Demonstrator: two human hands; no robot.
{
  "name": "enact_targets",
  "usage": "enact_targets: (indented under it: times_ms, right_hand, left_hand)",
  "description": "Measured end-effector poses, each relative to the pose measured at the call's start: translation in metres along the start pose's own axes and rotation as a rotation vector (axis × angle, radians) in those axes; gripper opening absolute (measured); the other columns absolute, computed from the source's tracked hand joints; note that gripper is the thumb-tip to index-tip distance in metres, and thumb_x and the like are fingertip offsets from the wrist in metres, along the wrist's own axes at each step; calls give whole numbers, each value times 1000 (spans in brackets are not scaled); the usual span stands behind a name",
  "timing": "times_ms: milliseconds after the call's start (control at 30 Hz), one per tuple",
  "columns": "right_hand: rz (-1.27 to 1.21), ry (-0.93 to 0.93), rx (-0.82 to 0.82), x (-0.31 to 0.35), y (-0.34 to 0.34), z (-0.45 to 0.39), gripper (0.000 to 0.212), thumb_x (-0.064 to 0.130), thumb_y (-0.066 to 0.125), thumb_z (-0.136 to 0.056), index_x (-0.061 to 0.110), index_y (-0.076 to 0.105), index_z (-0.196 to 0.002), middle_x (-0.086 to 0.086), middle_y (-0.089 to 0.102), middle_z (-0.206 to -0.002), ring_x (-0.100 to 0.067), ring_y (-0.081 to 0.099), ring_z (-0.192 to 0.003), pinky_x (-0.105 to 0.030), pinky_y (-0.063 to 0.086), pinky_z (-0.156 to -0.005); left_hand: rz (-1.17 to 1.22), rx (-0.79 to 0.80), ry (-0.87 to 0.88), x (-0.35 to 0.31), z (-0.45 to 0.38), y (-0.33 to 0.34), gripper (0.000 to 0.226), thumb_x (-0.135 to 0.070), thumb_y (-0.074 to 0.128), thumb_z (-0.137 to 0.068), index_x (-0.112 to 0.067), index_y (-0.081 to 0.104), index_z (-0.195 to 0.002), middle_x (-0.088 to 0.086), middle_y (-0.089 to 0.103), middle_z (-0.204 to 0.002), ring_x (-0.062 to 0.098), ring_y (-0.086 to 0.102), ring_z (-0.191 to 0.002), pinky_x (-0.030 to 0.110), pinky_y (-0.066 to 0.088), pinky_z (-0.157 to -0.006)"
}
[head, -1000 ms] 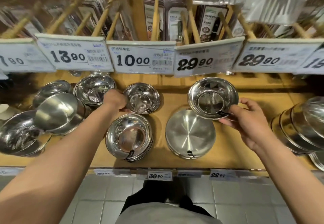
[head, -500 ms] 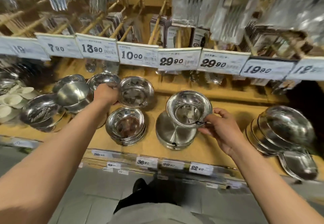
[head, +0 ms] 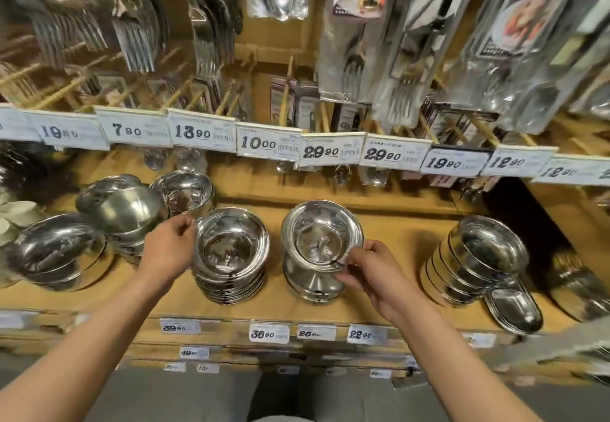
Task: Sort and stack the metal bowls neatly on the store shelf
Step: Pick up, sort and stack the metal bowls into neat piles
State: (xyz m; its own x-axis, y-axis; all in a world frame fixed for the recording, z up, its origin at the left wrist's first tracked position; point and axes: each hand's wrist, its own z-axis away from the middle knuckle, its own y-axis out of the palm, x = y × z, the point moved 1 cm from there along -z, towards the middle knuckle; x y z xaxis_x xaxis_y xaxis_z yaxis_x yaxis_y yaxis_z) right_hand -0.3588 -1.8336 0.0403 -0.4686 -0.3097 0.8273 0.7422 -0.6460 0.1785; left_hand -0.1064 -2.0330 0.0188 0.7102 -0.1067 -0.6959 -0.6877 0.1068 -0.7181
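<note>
A bowl (head: 321, 235) is pinched at its rim by the right hand (head: 368, 268) above an upturned stack (head: 312, 278) on the shelf (head: 396, 233). The left hand (head: 170, 245) is curled beside another stack (head: 231, 253) (its hold cannot be told). A slip could be caused by the thin pinch.

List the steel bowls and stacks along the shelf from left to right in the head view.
Wide shallow steel bowl → tilted shiny steel bowls → left hand → stack of rimmed steel bowls → steel bowl held above upturned plates → right hand → leaning stack of steel bowls.
</note>
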Motion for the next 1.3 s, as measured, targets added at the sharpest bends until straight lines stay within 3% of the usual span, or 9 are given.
enact_targets:
  times_ms: [167, 300, 467, 567, 667, 800, 967, 1100, 1300]
  right_hand:
    - [-25, -21, -51, -12, 31, 19, 33, -7, 57, -92, -5, 48, -124, -36, 60, -126, -42, 68, -110, -35, 64, -69]
    - [-50, -37, -113, -26, 48, 28, 23, -7, 57, -93, -1, 51, -114, -33, 62, -123, -39, 71, -105, -39, 64, -72]
    - [-84, -23, -159, -44, 58, 36, 17, -6, 57, -93, 2, 52, -107, -19, 69, -98, -26, 77, -75, -30, 64, -61]
    - [-88, -22, -182, -50, 64, 38, 15, -5, 57, -94, 4, 51, -104, -18, 67, -97, -25, 76, -76, -30, 64, -62]
    - [-92, -11, -193, -54, 68, 40, 20, -6, 58, -91, 4, 52, -107, -20, 60, -102, -30, 67, -92, -32, 65, -66]
    - [-86, -7, -199, -60, 76, 38, 29, -6, 59, -90, -3, 52, -118, -19, 59, -103, -30, 64, -94, -32, 65, -68]
    - [-83, 4, -202, -67, 85, 33, 17, -8, 57, -90, 0, 55, -106, -14, 59, -92, -27, 65, -86, -28, 63, -62]
    - [-98, 14, -197, -69, 89, 28, 15, -8, 56, -91, 1, 56, -104, -14, 64, -90, -26, 68, -86, -26, 62, -60]
    - [-102, -2, -179, -66, 95, 18, 18, -8, 56, -91, 2, 55, -106, -8, 69, -79, -19, 75, -69, -29, 64, -60]
  left_hand:
    - [-51, 9, 45, 14, -3, 2, 29, -19, 49, -103, -7, 69, -120, 21, 72, -110, 39, 65, -99, 41, 47, -81]
    - [-8, 19, 107, 22, -9, 11, 27, -15, 51, -103, -4, 70, -118, 22, 74, -104, 32, 62, -82, 34, 42, -71]
    - [-20, 52, 134, 36, -12, 19, 26, -16, 51, -103, -4, 71, -115, 22, 75, -103, 41, 68, -94, 37, 44, -75]
    - [-8, 70, 142, 44, -17, 22, 27, -18, 51, -103, -5, 71, -116, 21, 75, -101, 39, 67, -89, 35, 40, -73]
    - [39, 93, 113, 49, -18, 22, 29, -22, 52, -104, -5, 70, -118, 15, 74, -94, 23, 52, -71, 30, 34, -71]
    - [40, 138, 126, 53, -18, 21, 32, -21, 55, -102, -1, 67, -124, 22, 74, -100, 32, 61, -81, 30, 38, -74]
    - [76, 252, 41, 53, -9, 16, 47, -26, 68, -93, -2, 57, -132, 17, 66, -115, 34, 62, -102, 46, 52, -91]
    - [79, 326, -52, 55, 3, 16, 48, -12, 77, -78, -5, 51, -118, 11, 57, -111, 26, 56, -100, 35, 46, -80]
    - [117, 202, -59, 52, 0, 11, 30, -7, 67, -87, -13, 51, -111, 4, 61, -102, 22, 56, -91, 33, 43, -76]
